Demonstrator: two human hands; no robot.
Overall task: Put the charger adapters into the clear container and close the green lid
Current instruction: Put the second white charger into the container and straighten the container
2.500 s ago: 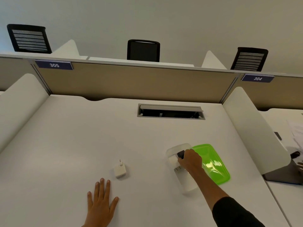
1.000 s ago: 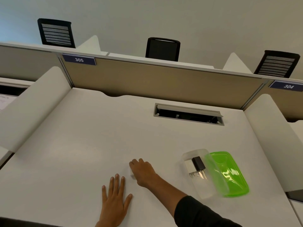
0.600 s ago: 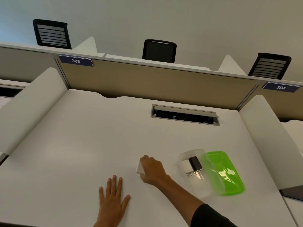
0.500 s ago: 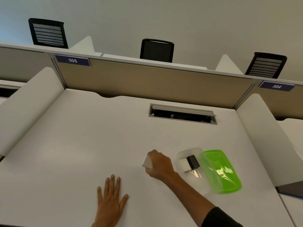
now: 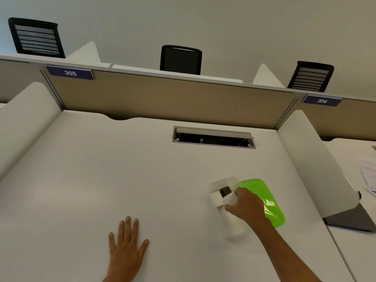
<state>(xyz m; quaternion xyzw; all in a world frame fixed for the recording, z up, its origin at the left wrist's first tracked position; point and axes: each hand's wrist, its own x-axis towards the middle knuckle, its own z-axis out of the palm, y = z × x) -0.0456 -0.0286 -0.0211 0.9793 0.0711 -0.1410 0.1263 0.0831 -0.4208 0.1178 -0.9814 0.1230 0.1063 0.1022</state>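
Office: numbered desk partitions (image 5: 166, 98), chairs (image 5: 180, 59)

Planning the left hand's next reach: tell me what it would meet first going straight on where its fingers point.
Nothing close: the left hand lies flat on the desk, fingers pointing towards the tan partition, apparently the first obstacle.

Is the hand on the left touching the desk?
Touching. The head view shows the left hand lying flat, fingers spread, palm down on the white desk, with no gap or shadow under it.
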